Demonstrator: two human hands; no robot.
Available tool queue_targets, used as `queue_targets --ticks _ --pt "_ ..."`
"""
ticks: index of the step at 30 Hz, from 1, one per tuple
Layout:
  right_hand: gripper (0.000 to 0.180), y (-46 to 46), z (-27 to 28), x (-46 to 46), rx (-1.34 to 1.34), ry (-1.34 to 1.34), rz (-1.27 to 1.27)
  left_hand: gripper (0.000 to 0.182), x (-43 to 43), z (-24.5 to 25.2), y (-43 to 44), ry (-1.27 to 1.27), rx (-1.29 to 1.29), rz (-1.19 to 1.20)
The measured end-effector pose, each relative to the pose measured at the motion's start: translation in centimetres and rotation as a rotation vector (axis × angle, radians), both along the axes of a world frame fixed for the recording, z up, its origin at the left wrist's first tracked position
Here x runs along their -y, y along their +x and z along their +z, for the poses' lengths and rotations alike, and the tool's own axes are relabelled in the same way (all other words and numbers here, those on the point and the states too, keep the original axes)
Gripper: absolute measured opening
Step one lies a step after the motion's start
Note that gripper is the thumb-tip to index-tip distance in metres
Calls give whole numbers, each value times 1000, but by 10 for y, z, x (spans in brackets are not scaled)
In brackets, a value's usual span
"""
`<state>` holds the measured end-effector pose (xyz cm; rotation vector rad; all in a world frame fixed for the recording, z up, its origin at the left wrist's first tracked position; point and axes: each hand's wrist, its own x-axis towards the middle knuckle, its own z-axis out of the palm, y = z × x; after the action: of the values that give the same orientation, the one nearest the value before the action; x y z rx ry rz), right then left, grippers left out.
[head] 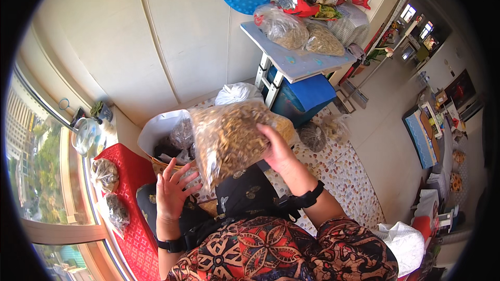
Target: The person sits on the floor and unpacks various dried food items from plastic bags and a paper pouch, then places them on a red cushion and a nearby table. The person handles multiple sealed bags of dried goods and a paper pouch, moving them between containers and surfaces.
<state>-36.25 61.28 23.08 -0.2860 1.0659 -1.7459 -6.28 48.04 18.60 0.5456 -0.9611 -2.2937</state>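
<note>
My right hand [279, 150] grips a clear plastic bag of dried brown plant pieces [230, 140] by its right side, holding it up in front of me. To the left of the bag, my left hand [174, 189] is raised with its fingers spread, holding nothing. Behind the held bag stands an open white container [154, 127] with several filled plastic bags inside, partly hidden by it. Just right of the held bag, a bag with yellowish contents [285, 128] shows in part.
A folding table [281, 56] at the back bears filled bags and colourful packets. Beneath it sits a blue box [302, 97]. Bags [312, 136] lie on the pebble-patterned floor. Two bags [104, 175] rest on a red cover [136, 187] by the window.
</note>
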Motion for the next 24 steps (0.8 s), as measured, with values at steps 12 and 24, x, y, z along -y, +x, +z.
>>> queue_targets --ticks 12,24 --pt "60 -149 45 -5 -179 -85 -488 65 7 -18 10 123 62 103" --pt "117 -327 -7 70 -496 186 -473 61 17 -41 28 188 13 191"
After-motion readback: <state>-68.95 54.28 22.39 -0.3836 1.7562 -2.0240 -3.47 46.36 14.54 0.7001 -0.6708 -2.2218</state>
